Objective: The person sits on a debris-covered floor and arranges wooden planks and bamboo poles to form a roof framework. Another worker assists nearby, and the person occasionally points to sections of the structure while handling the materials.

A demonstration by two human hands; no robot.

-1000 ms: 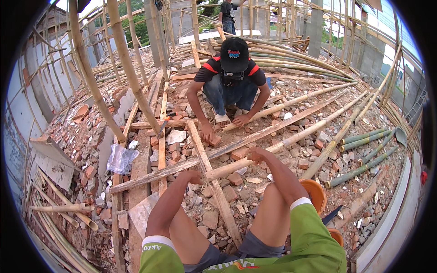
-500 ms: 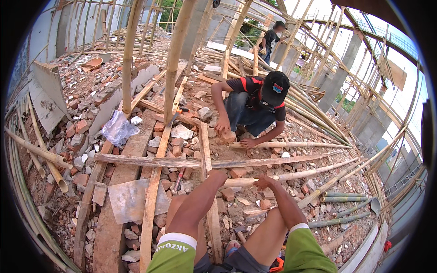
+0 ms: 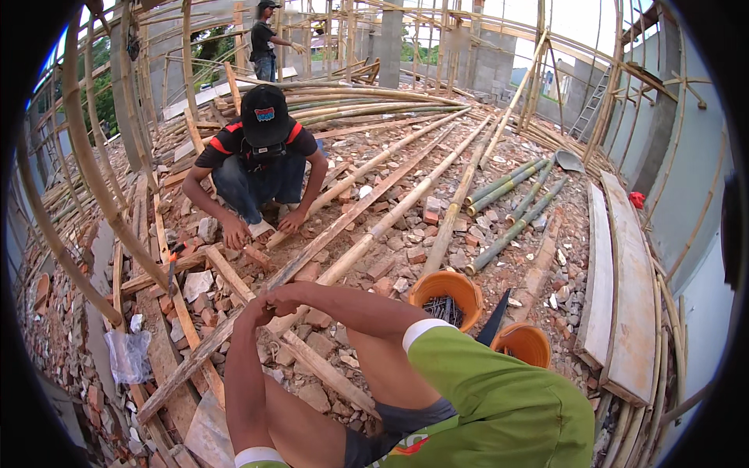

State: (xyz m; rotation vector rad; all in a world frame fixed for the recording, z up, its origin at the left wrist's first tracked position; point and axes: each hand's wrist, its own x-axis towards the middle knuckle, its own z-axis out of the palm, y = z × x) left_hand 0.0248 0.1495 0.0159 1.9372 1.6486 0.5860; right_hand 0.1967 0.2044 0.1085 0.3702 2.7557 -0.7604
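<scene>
My left hand (image 3: 254, 313) and my right hand (image 3: 281, 299) are close together, fingers curled, over the spot where a rough wooden plank (image 3: 191, 352) crosses a short batten (image 3: 326, 373). Whatever lies between the fingers is hidden. Beside them, a peeled bamboo pole (image 3: 394, 214) runs away to the far right, its near end by my right wrist. Across from me crouches a co-worker in a dark cap (image 3: 265, 117). That person's hands are low by a pale block (image 3: 260, 228) and the near end of another bamboo pole (image 3: 343, 184).
An orange bucket of nails (image 3: 446, 303) and a second orange bucket (image 3: 524, 343) stand at my right, with a dark blade (image 3: 493, 318) between them. Green bamboo lengths (image 3: 507, 187) and long boards (image 3: 630, 300) lie farther right. Broken brick covers the ground. Another person (image 3: 264, 43) stands behind.
My view has swung to the right, bringing the orange buckets into sight. My hands have come together from being apart along the bamboo pole. The standing person has turned, one arm now stretched out.
</scene>
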